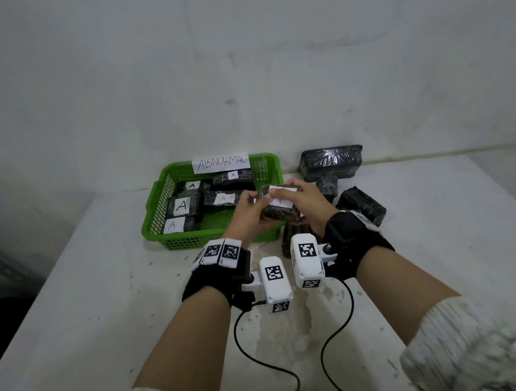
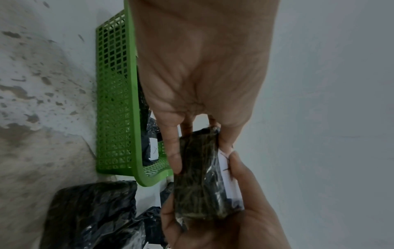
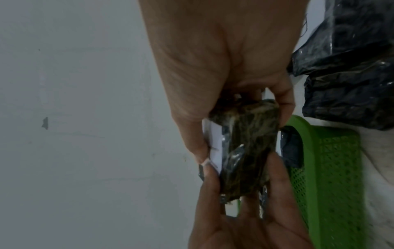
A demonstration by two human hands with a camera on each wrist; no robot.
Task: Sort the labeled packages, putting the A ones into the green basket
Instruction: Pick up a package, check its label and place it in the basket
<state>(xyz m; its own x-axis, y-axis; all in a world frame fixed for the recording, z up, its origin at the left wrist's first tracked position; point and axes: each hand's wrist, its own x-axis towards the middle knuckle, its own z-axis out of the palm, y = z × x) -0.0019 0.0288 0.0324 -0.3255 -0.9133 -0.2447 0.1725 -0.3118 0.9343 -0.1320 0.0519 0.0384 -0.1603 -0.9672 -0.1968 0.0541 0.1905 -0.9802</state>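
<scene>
- We are seeing the green basket (image 1: 156, 202) sitting at the left on the tabletop (image 1: 102, 289), carrying five A-labeled packages (image 1: 182, 206).
- Our left hand (image 1: 247, 207) is gripping the held package (image 1: 280, 213) (white label facing up) just right of the basket's near corner.
- Our right hand (image 1: 309, 204) is clasping its other end.
- Unsorted black packages (image 1: 360, 206) are lying at the right.

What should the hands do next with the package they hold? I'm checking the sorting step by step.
Probably tilt the package so its white label faces up and can be read. Both the left hand and the right hand grip it beside the green basket, and the thumbs partly cover the letter, so it cannot yet be told whether it is an A.
</scene>
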